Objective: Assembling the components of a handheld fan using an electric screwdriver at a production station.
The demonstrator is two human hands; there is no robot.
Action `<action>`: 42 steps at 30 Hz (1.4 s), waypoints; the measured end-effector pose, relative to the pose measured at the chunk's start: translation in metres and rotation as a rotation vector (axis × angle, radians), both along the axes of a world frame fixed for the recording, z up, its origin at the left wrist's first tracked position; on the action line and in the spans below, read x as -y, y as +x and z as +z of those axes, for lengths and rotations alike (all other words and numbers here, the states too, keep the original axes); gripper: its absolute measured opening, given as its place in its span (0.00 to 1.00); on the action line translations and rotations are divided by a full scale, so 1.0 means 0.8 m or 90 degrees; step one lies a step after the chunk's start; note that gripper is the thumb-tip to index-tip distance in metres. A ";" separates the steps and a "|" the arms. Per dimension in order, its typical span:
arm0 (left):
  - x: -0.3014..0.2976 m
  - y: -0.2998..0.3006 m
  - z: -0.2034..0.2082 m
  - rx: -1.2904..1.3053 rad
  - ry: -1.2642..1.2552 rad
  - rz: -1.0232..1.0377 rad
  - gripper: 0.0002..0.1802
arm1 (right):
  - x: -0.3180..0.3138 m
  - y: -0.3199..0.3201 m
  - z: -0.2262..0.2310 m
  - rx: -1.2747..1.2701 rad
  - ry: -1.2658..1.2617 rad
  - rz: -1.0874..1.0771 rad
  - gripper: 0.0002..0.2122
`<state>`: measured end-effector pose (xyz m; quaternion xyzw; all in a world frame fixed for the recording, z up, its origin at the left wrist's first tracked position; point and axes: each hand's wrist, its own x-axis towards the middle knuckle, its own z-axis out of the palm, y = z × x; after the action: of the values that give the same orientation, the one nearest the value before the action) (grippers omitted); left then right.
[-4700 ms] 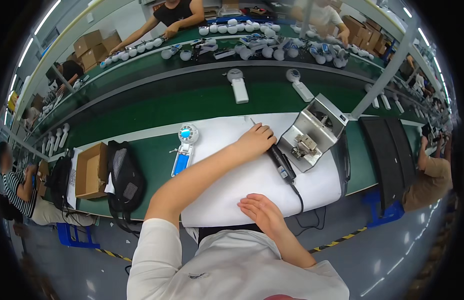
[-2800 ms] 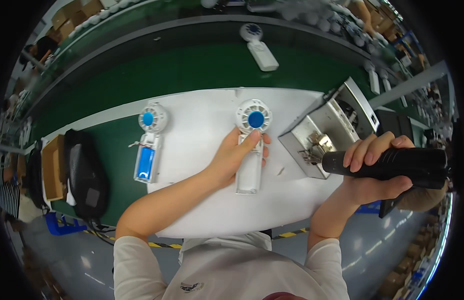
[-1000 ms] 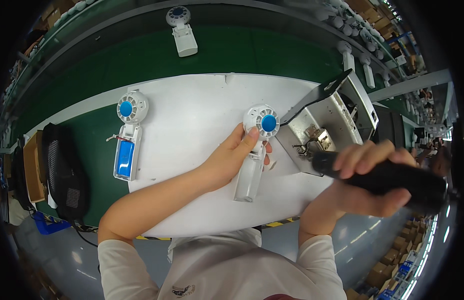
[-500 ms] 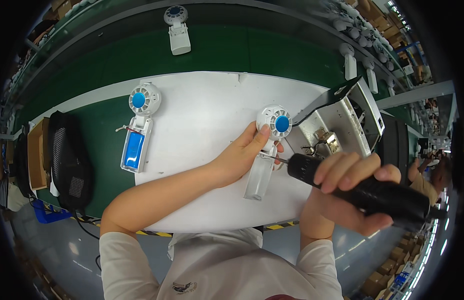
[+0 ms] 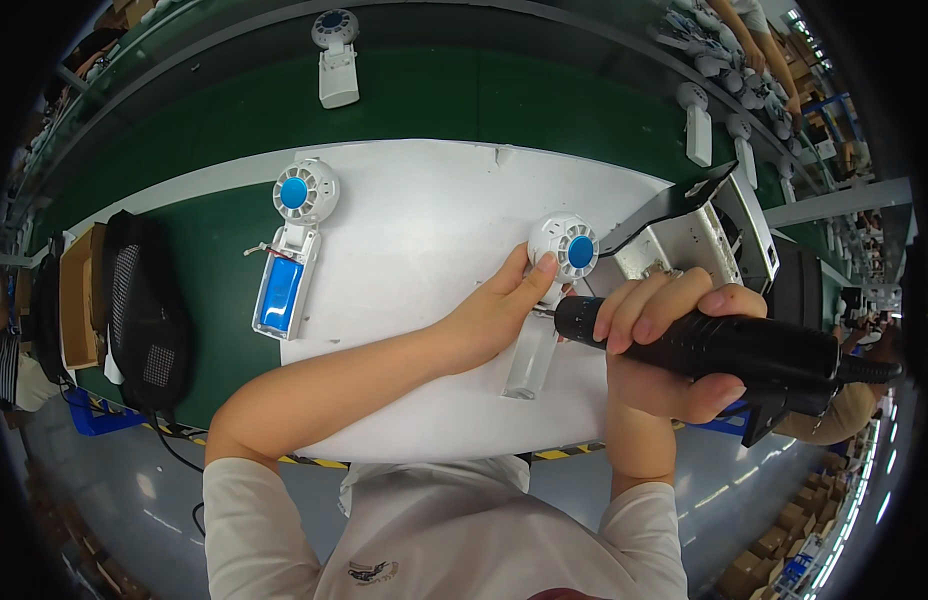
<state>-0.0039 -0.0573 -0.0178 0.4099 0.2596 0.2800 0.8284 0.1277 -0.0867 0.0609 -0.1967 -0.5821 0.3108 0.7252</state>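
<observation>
Fingers: left hand [image 5: 499,318] clamped about the neck of the held fan [image 5: 559,240], thumb on top; right hand [image 5: 644,385] curled tight round an electric screwdriver [image 5: 749,350].
Far left: an open box [image 5: 82,300] and a dark bag [image 5: 149,310] sit side by side on the green table [image 5: 224,240], well apart from both hands.
Second fan [image 5: 302,238]: lies across the left edge of the white sheet [image 5: 414,250], its blue battery [image 5: 281,293] bare and thin wires [image 5: 268,249] poking out on the left; careless dragging could snag or strain those.
Held fan: over the right part of the sheet, head to the far side, handle pointing near. No finger seems to brace the handle, so the turning force of the tool could twist the whole piece in the grip.
Tip: at the fan's neck, just beside the left fingers (whether it sits in a screw, I cannot tell; the spot is too crowded). With the tool slanted, it could ride out, scar the plastic or jab a finger.
Metal housing [image 5: 684,240]: just beyond the right knuckles; a wide swing back could knock it.
Cord [image 5: 869,372]: leaves the tool at the right; a tug there could pull the tip off line.
</observation>
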 end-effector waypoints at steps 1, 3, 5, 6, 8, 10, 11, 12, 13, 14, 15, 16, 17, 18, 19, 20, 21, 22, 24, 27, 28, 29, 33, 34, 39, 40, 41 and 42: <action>-0.001 -0.001 0.000 0.000 -0.008 -0.004 0.26 | 0.000 0.000 0.000 -0.008 -0.017 0.003 0.26; -0.003 -0.002 0.002 -0.001 -0.023 -0.012 0.26 | 0.000 0.000 0.001 -0.025 -0.051 0.009 0.27; -0.002 -0.003 0.010 -0.026 -0.037 -0.004 0.25 | -0.005 0.002 -0.003 -0.031 -0.052 0.014 0.26; -0.001 -0.004 0.017 -0.050 -0.052 0.006 0.25 | -0.009 0.002 -0.007 -0.037 -0.053 0.020 0.25; 0.002 -0.005 0.027 -0.097 -0.079 0.025 0.25 | -0.014 0.002 -0.012 -0.049 -0.054 0.032 0.23; 0.001 -0.002 0.027 -0.075 -0.082 0.006 0.26 | -0.013 0.005 -0.011 -0.052 -0.057 0.021 0.23; 0.001 -0.003 0.025 -0.061 -0.090 -0.001 0.26 | -0.011 0.004 -0.012 -0.064 -0.065 0.021 0.24; 0.001 -0.004 0.022 -0.047 -0.099 -0.009 0.26 | -0.010 0.003 -0.012 -0.075 -0.073 0.021 0.24; 0.000 -0.005 0.020 -0.033 -0.107 -0.017 0.27 | -0.009 0.002 -0.010 -0.087 -0.082 0.022 0.25; 0.000 -0.004 0.019 -0.031 -0.100 -0.018 0.27 | -0.008 0.000 -0.006 -0.095 -0.072 0.020 0.24; 0.001 -0.003 0.017 -0.039 -0.067 -0.011 0.27 | -0.006 -0.001 -0.002 -0.103 -0.063 0.018 0.24; 0.003 -0.003 0.016 -0.046 -0.039 -0.006 0.28 | 0.001 0.004 0.006 -0.101 -0.060 0.017 0.24; 0.006 -0.002 0.015 -0.054 -0.010 0.000 0.28 | 0.010 0.014 0.019 -0.124 -0.047 0.050 0.23; 0.008 -0.003 0.016 -0.061 0.017 0.006 0.29 | 0.020 0.023 0.033 -0.146 -0.035 0.085 0.22; 0.006 -0.005 0.024 -0.096 0.002 0.046 0.31 | 0.031 0.032 0.047 -0.146 -0.026 0.041 0.21; 0.001 -0.007 0.031 -0.131 -0.014 0.086 0.34 | 0.038 0.040 0.056 -0.146 -0.018 -0.002 0.21; -0.015 -0.009 0.031 -0.131 -0.009 0.085 0.34 | 0.040 0.048 0.059 -0.146 -0.013 -0.003 0.21; -0.041 -0.013 0.028 -0.236 0.113 0.154 0.36 | 0.041 0.055 0.061 -0.062 0.018 -0.116 0.20; -0.096 -0.011 0.056 -0.328 0.224 0.269 0.41 | 0.042 0.059 0.061 0.022 0.048 -0.233 0.20; -0.209 -0.044 0.038 -0.613 0.504 0.353 0.41 | 0.030 0.039 0.050 0.091 -0.005 -0.446 0.22; -0.229 -0.061 0.042 -0.678 0.525 0.308 0.37 | 0.026 0.033 0.045 0.112 -0.029 -0.516 0.23; -0.245 -0.076 0.050 -0.704 0.502 0.295 0.34 | 0.027 0.031 0.045 0.104 -0.028 -0.499 0.23; -0.190 -0.119 0.086 -0.597 0.605 0.412 0.24 | 0.035 0.068 0.035 -0.050 -0.008 -0.110 0.22; -0.161 -0.140 0.098 -0.605 0.619 0.414 0.23 | 0.036 0.067 0.033 -0.062 -0.004 -0.095 0.22; -0.045 -0.240 0.068 -0.769 0.615 0.411 0.22 | 0.042 0.059 0.034 -0.105 0.062 0.019 0.23; -0.031 -0.248 0.058 -0.807 0.559 0.377 0.23 | 0.040 0.056 0.031 -0.109 0.065 0.030 0.23; -0.020 -0.249 0.056 -0.813 0.561 0.382 0.23 | 0.039 0.052 0.030 -0.111 0.068 0.041 0.23; -0.013 -0.245 0.053 -0.817 0.496 0.299 0.23 | 0.038 0.050 0.028 -0.110 0.070 0.048 0.23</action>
<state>-0.1997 -0.0470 0.0245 0.6870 0.6500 0.2271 0.2323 0.1675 -0.1169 0.0833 -0.1069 -0.5405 0.3213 0.7702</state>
